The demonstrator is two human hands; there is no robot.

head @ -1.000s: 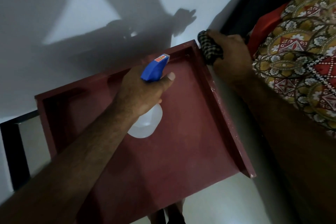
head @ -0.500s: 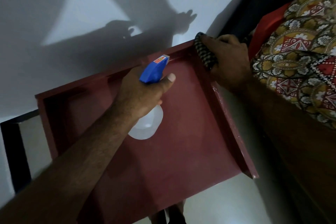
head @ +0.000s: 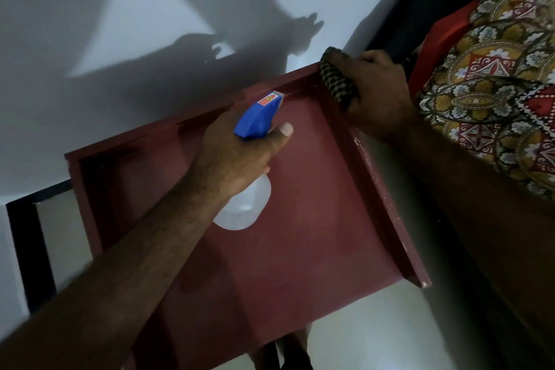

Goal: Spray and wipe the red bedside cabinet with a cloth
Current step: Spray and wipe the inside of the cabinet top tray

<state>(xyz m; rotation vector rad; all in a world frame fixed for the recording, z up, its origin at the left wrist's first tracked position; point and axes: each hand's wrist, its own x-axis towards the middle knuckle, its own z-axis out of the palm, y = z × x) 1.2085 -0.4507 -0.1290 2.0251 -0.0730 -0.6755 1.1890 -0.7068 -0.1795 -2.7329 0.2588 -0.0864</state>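
The red bedside cabinet (head: pixel 315 234) fills the middle of the view, its flat top bordered by raised rails at the back and both sides. My left hand (head: pixel 237 156) grips a spray bottle (head: pixel 258 120) with a blue trigger head and a clear body, held above the cabinet top with the nozzle pointing toward the back right corner. My right hand (head: pixel 378 93) holds a dark checked cloth (head: pixel 336 78) bunched against the top of the right rail at that back corner.
A white wall (head: pixel 150 24) stands right behind the cabinet. A bed with a patterned cover (head: pixel 495 84) lies close along the right side. A dark frame (head: pixel 27 249) stands at the left. Pale floor (head: pixel 360 339) shows below the cabinet's front edge.
My right hand has slid the cloth a little forward along the right rail from the back corner. My left hand and the spray bottle have stayed nearly still.
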